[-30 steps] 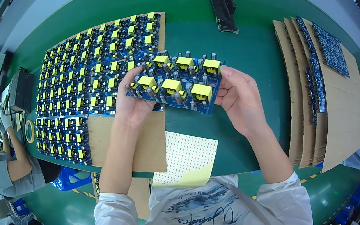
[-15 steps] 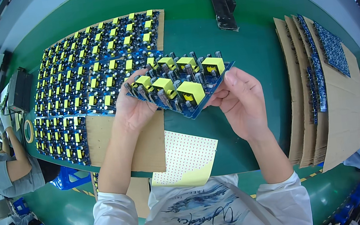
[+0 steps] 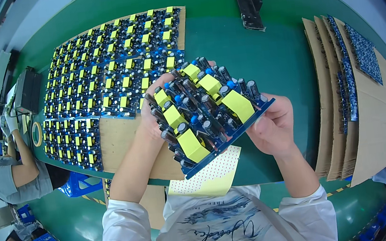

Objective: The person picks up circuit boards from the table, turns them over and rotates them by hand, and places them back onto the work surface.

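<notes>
Holding blue circuit-board panel [image 3: 211, 113] tilted — left hand [image 3: 153, 113], right hand [image 3: 272, 127] at edges.

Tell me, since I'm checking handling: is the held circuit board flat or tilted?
Tilted: the circuit board is off the table, near edge low, between left hand and right hand.

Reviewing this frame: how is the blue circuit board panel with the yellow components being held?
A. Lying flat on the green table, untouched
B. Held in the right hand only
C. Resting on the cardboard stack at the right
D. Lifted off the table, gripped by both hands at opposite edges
D: the blue circuit board panel is raised and tilted above the green table, with the left hand and the right hand gripping opposite edges.
</notes>
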Available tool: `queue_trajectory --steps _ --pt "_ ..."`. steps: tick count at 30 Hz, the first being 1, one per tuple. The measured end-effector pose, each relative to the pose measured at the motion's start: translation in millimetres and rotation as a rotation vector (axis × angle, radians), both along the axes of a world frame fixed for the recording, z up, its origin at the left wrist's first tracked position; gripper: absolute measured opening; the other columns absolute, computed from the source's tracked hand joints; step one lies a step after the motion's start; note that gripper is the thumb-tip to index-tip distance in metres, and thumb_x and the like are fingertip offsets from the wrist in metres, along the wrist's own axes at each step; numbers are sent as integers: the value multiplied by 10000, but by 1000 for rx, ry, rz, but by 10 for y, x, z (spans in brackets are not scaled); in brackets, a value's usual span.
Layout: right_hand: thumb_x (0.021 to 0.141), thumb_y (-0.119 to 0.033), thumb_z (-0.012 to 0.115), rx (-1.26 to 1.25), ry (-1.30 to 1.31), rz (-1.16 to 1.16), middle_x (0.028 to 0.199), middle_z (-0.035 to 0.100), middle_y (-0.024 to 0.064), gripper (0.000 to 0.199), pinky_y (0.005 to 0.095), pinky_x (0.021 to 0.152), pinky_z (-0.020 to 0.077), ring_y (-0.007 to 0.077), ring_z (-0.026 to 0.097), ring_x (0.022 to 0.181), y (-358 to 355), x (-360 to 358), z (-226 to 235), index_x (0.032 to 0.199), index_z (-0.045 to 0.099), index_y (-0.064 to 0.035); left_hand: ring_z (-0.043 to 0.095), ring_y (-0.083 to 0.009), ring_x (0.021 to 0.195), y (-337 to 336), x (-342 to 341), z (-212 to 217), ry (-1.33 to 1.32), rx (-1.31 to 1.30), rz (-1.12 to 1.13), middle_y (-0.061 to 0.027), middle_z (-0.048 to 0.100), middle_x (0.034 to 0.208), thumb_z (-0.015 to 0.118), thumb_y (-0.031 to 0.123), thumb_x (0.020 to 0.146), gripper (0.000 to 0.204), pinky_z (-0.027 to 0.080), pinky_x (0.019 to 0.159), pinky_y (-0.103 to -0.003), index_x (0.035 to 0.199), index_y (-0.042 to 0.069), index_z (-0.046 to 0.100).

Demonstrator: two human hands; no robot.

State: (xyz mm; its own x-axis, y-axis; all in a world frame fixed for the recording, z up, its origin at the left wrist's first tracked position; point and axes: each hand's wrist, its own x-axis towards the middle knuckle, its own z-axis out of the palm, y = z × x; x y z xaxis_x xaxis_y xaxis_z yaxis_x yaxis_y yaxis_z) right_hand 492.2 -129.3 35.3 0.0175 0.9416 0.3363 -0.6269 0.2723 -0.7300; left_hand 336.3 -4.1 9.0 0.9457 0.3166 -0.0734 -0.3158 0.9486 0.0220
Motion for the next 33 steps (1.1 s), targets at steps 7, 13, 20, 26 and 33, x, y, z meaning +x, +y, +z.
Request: queue_trajectory --steps 7,13,20,26,33 --pt "789 -164 648 -8 -21 4 1057 587 142 367 338 814 468 208 577 950 -9 9 -11 1051 542 71 459 -354 1130 5 17 1 -5 20 -20 -206 453 1245 339 247 857 498 360 949 -511 1285 -8 360" --pt "874 -173 506 -28 141 32 1015 593 145 288 324 811 468 205 587 910 77 37 21 1045 504 58 435 -344 1154 48 24 59 93 110 217 -188 443 1258 359 280 854 505 332 972 -512 1282 12 370" --pt "884 -137 480 -247 175 -115 917 610 108 196 303 753 482 164 595 833 132 58 -12 973 526 32 422 -342 1164 49 -46 75 -12 40 316 -165 429 1274 378 444 862 575 318 977 -525 1291 62 366" --pt "880 -126 481 -352 199 -170 913 615 95 193 278 749 494 130 598 819 143 79 -8 988 531 26 423 -339 1165 62 -65 17 -52 34 359 -165 427 1275 394 458 848 595 328 972 -522 1294 67 360" --pt "886 -142 405 -345 128 -183 989 603 133 292 289 761 514 157 616 869 164 112 -70 1093 468 55 424 -337 1165 128 -64 -10 -65 51 391 -166 424 1276 413 476 831 619 339 965 -518 1297 73 353"
